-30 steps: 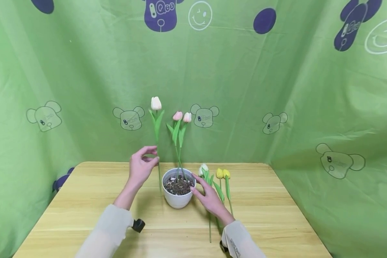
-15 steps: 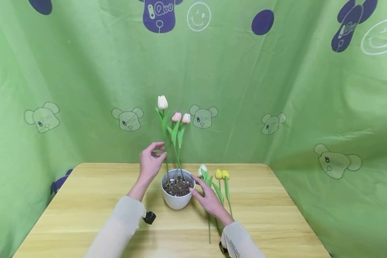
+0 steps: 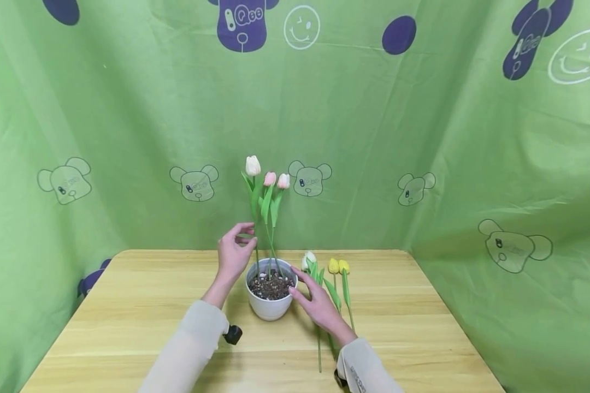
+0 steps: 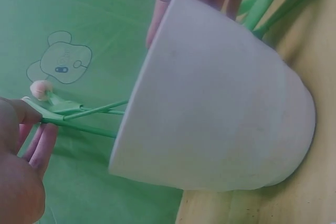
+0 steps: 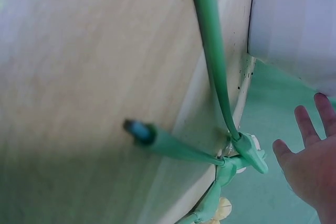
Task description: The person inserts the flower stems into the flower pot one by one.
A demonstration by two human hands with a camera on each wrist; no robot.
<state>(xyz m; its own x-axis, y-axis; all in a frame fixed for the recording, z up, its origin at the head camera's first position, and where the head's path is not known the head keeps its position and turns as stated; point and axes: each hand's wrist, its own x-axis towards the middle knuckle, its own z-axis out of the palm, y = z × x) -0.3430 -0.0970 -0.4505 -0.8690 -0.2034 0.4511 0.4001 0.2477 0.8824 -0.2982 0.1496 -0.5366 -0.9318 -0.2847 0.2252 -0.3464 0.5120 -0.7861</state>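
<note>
In the head view my left hand pinches the stem of a white artificial tulip between thumb and fingers. The tulip stands upright, its lower end in the soil of a white flowerpot. A pink tulip and a pale pink-white tulip stand in the same pot, their stems crossing. My right hand rests on the pot's right rim with thumb and fingers spread. The left wrist view shows the pinching left hand beside the pot.
To the right of the pot, a white tulip and two yellow tulips lie on the wooden table. Their stems pass close to my right hand and forearm. A green printed curtain surrounds the table's back and sides.
My left hand has moved right with the white tulip, bringing its stem from beside the pot into the soil, then slightly lower. The right hand has stayed at the rim.
</note>
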